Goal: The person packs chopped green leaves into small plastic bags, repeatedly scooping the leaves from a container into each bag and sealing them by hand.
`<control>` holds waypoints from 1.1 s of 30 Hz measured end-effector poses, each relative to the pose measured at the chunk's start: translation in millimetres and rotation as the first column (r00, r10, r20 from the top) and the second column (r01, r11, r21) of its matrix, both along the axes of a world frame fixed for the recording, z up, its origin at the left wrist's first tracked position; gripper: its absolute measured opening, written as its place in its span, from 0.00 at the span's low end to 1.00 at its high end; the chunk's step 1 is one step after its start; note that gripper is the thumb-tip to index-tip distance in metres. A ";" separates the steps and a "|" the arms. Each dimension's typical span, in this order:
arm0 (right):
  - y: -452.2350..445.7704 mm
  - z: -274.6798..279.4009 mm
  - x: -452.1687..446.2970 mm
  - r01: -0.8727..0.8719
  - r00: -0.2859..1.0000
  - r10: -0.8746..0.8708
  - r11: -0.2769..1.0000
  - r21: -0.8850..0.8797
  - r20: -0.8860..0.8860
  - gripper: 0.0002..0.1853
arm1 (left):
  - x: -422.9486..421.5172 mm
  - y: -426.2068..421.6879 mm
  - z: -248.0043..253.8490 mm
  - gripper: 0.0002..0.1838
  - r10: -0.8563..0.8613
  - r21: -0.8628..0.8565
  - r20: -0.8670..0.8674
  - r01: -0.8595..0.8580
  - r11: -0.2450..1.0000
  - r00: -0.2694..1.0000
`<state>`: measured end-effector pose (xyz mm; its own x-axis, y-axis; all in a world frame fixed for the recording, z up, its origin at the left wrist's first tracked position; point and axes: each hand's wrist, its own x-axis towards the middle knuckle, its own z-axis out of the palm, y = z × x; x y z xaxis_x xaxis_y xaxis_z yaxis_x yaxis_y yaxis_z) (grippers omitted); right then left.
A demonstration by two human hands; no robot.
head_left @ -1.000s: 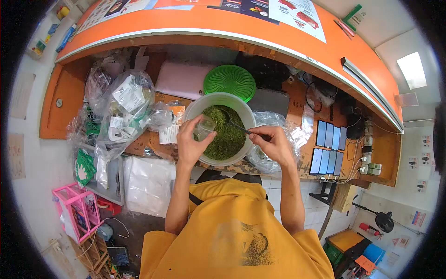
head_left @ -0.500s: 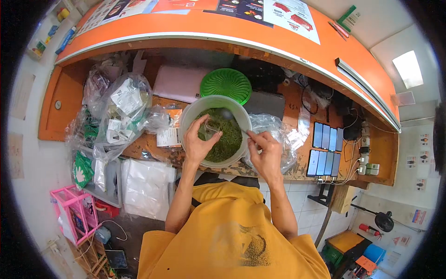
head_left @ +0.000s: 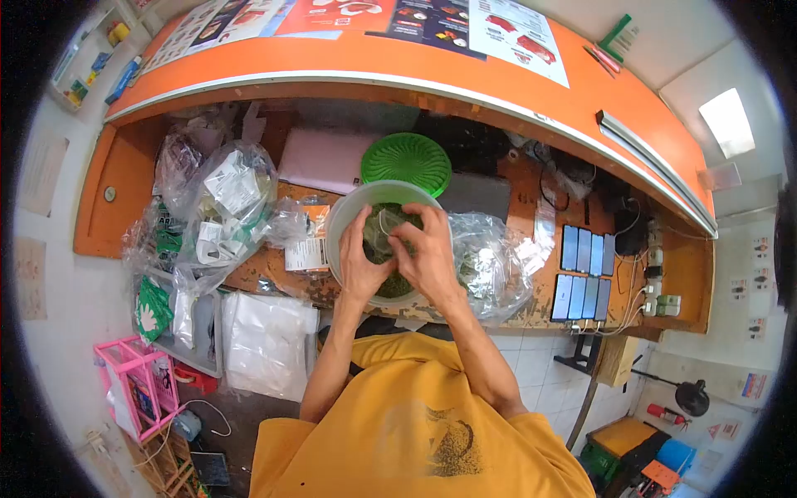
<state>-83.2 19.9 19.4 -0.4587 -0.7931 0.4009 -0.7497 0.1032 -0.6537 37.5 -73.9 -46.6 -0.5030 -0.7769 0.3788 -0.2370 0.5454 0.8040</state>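
Observation:
A translucent plastic tub (head_left: 334, 220) stands at the front of the counter with crumbled dried green leaves (head_left: 393, 287) in it. Over its mouth, my left hand (head_left: 362, 264) and my right hand (head_left: 429, 256) are close together, fingers curled. Between them is a small clear plastic bag (head_left: 381, 232), its rim showing as a pale curve; both hands pinch it. The spoon is not visible now. Just behind the tub lies a round green ribbed lid (head_left: 406, 163).
Crumpled clear plastic (head_left: 491, 261) lies right of the tub, with several phones (head_left: 584, 270) on cables farther right. To the left are a bulky plastic bag (head_left: 237, 187), an orange-and-white packet (head_left: 308, 249) and stacked clear bags (head_left: 267, 344). An orange shelf (head_left: 398, 62) overhangs the back.
My right hand has moved left and inward from the tub's right rim to the clear bag beside my left hand. The spoon it held is no longer visible. The view has shifted slightly.

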 end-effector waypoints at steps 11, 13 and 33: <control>3.2 7.6 -13.9 -0.042 0.954 0.031 0.999 0.032 0.299 0.07 | 12.1 -21.1 -13.8 0.19 -0.156 0.673 -0.380 0.388 0.630 0.912; 4.0 7.1 -12.7 -0.002 0.923 -0.006 1.000 0.020 0.384 0.08 | 4.7 -17.0 -2.1 0.10 -0.071 0.683 -0.446 0.390 0.618 0.892; 9.3 18.1 -1.5 0.069 0.882 -0.048 0.997 -0.027 0.469 0.19 | -2.7 2.1 32.9 0.05 -0.155 0.600 -0.352 0.350 0.720 0.923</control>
